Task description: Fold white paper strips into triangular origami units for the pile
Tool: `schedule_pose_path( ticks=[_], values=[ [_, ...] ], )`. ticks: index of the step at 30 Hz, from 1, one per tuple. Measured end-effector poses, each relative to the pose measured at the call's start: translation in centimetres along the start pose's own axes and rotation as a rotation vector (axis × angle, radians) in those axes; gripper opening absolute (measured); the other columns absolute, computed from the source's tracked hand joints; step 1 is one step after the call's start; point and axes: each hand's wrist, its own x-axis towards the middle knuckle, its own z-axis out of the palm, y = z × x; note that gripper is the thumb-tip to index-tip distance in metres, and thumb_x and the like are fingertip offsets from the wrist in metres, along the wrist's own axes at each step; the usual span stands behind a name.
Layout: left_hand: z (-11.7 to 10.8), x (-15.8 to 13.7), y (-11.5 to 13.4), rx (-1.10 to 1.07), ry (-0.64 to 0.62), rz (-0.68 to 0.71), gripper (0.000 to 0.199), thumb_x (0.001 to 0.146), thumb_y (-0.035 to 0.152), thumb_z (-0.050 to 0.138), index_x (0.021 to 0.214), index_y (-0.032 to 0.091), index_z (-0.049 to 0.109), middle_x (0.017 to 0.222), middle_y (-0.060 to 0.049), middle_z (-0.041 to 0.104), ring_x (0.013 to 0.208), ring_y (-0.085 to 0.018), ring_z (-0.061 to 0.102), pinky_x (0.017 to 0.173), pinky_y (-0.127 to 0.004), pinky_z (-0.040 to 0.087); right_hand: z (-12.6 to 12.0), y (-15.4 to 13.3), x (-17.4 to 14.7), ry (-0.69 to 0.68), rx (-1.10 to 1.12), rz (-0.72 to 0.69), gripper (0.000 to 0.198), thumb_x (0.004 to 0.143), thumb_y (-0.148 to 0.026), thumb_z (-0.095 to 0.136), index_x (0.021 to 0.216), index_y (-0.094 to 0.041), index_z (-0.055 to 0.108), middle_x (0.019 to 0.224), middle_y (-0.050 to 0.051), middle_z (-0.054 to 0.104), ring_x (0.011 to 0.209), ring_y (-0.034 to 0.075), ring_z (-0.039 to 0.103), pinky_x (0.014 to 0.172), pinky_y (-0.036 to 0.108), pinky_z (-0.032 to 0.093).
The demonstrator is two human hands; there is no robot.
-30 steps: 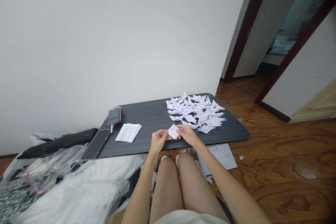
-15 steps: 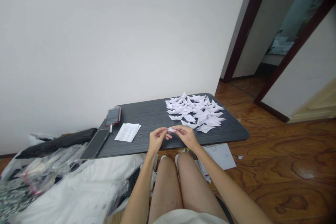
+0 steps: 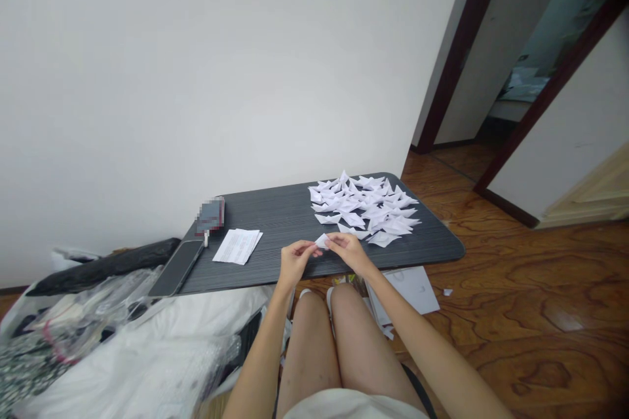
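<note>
Between my two hands is a small folded piece of white paper, held just above the near edge of the dark table. My left hand pinches its left side with thumb and fingers. On the other side, my right hand grips the paper's right side. Beyond my right hand lies a spread of several white folded paper boats. To the left of my hands rests a stack of paper sheets with faint print.
A phone-like dark slab lies at the table's left edge, near a blurred dark object. Plastic-wrapped white bags crowd the left side below the table. White sheets lie under the right front edge. A wall stands behind.
The folded paper has turned from a flat, narrow look to a pointed, diamond-like one between my fingers. Both hands stay in nearly the same place.
</note>
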Motion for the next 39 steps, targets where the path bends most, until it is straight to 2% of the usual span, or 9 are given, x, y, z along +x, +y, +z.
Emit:
schedule_pose_path(
  ticks=[4,14,22,24,26,30,33,39],
  values=[
    [0.3,-0.1,-0.3,-0.011,-0.011,-0.028,0.021,0.069,0.032,0.057,0.074,0.012,0.060,0.065,-0.006,0.067,0.061,-0.018,0.062,0.064,-0.030,0.050,-0.2,0.2,0.1,0.026,0.056,0.022,0.025,0.063,-0.034,0.063,0.052,-0.016,0.051,0.077,0.004,0.062,0.072,0.015,0.055,0.071,0.028,0.043],
    [0.6,0.0,-1.4,-0.045,-0.084,-0.019,0.025,0.074,0.032,0.052,0.085,0.010,0.053,0.068,-0.009,0.066,0.063,-0.019,0.064,0.061,-0.030,0.051,-0.3,-0.1,0.0,0.073,0.050,-0.046,0.022,0.066,-0.027,0.060,0.052,-0.016,0.047,0.068,0.001,0.057,0.066,0.012,0.052,0.066,0.025,0.039],
    [1.1,-0.2,-1.2,0.008,-0.165,-0.045,0.027,0.074,0.036,0.051,0.078,0.010,0.056,0.065,-0.009,0.066,0.058,-0.019,0.064,0.057,-0.030,0.052,-0.3,0.0,0.2,0.097,0.006,-0.039,0.023,0.065,-0.028,0.060,0.052,-0.016,0.044,0.066,0.000,0.055,0.064,0.012,0.052,0.064,0.025,0.041],
    [1.0,-0.1,-1.1,-0.025,-0.169,-0.069,0.027,0.074,0.036,0.051,0.075,0.009,0.055,0.064,-0.010,0.066,0.057,-0.019,0.064,0.055,-0.030,0.052,-0.2,0.1,0.2,0.085,0.027,-0.016,0.020,0.064,-0.028,0.061,0.057,-0.017,0.045,0.065,0.000,0.055,0.063,0.011,0.052,0.063,0.024,0.041],
    [0.7,-0.1,-1.0,-0.046,-0.159,-0.089,0.026,0.074,0.035,0.051,0.073,0.009,0.055,0.063,-0.011,0.066,0.056,-0.019,0.063,0.053,-0.028,0.051,-0.1,0.1,0.4,0.044,0.073,0.040,0.018,0.064,-0.028,0.061,0.069,-0.017,0.047,0.064,-0.002,0.055,0.059,0.011,0.053,0.060,0.024,0.042],
    [0.4,0.2,-0.8,-0.059,-0.143,-0.124,0.026,0.071,0.034,0.053,0.069,0.008,0.056,0.060,-0.010,0.065,0.051,-0.018,0.062,0.048,-0.025,0.048,0.0,-0.3,0.5,-0.084,0.114,0.111,0.034,0.065,-0.027,0.060,0.094,-0.020,0.044,0.057,-0.005,0.055,0.046,0.008,0.050,0.046,0.020,0.038],
    [0.4,0.6,-0.8,-0.062,-0.151,-0.147,0.024,0.070,0.032,0.054,0.066,0.008,0.055,0.057,-0.009,0.065,0.046,-0.016,0.061,0.044,-0.023,0.045,0.0,-0.6,0.5,-0.070,0.088,0.090,0.031,0.065,-0.025,0.059,0.093,-0.019,0.046,0.055,-0.005,0.054,0.043,0.007,0.048,0.043,0.019,0.035],
    [0.3,0.9,-0.9,-0.093,-0.157,-0.181,0.023,0.070,0.031,0.055,0.067,0.008,0.055,0.059,-0.010,0.066,0.048,-0.015,0.061,0.044,-0.021,0.043,0.1,-0.3,0.6,-0.046,0.099,0.067,0.028,0.065,-0.025,0.060,0.091,-0.017,0.051,0.060,-0.002,0.058,0.049,0.009,0.053,0.047,0.021,0.038]
  ],
)
